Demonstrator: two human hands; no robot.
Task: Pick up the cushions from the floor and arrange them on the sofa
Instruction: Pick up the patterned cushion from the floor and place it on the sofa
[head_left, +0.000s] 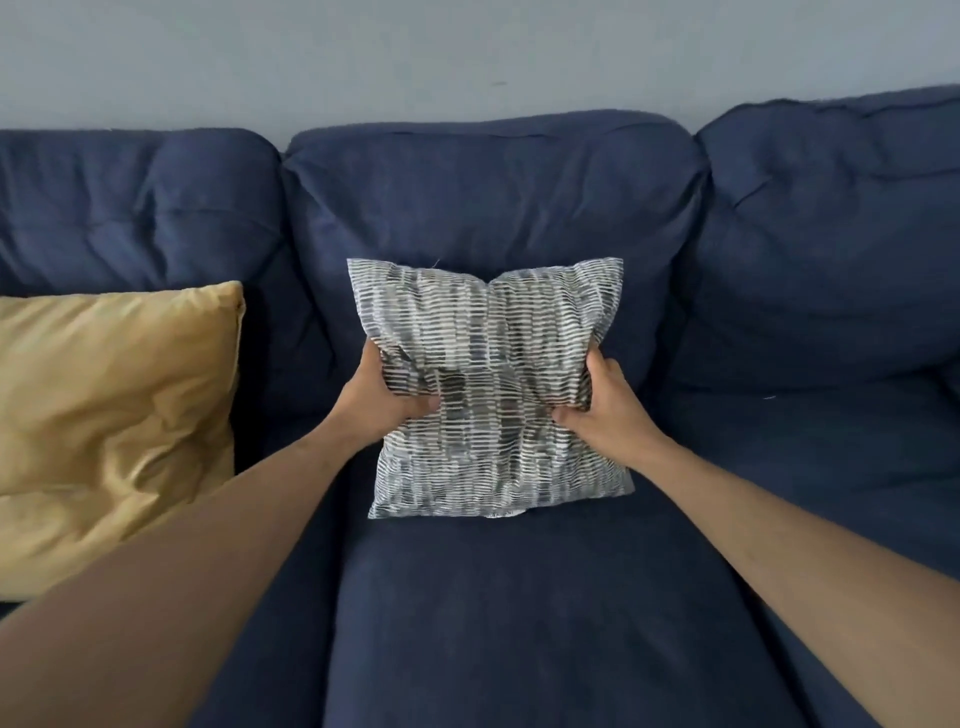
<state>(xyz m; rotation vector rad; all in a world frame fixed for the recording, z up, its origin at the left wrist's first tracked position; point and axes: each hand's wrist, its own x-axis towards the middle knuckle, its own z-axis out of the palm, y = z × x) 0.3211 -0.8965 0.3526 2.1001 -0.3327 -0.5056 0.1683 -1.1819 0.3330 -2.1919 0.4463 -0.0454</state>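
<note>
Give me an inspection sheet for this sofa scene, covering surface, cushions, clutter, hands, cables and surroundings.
Surface: navy blue sofa, three back sections, fabric creased.
Job's things: grey striped cushion stands on the middle seat against the backrest; mustard yellow cushion leans on the left seat.
Clutter: nothing seen.
Grippers: left hand and right hand each pinch a side of the grey striped cushion, bunching its fabric.
Cables: nothing seen.
Surroundings: plain pale grey wall behind the sofa; floor not in view.
</note>
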